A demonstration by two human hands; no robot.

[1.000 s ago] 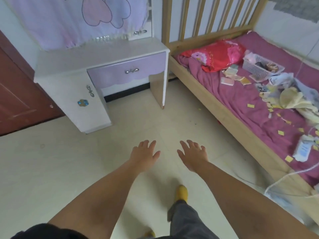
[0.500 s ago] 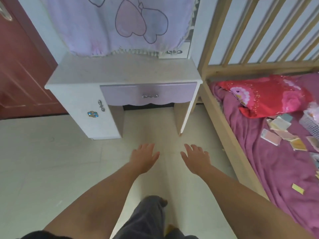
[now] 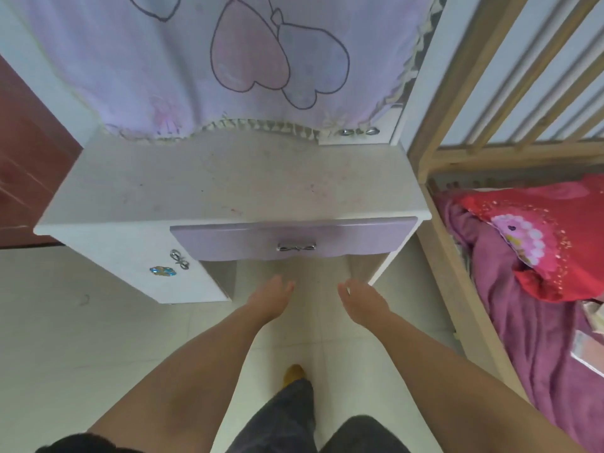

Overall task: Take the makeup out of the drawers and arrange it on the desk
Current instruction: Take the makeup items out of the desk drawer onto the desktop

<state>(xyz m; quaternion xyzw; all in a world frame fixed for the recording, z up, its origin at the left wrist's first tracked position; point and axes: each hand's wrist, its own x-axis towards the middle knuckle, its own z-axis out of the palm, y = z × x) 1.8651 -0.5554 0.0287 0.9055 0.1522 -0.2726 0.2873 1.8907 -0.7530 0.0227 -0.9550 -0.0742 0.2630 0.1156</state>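
Closed lilac drawer with silver bow handle just beyond both hands, left and right, spread and empty, below white bench.

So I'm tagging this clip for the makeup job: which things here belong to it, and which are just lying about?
Belongs to the job:
- purple drawer, closed
- its silver handle
- desk top
- left hand and right hand, both empty

Just lying about:
- red pillow
- purple blanket
- heart-print cloth
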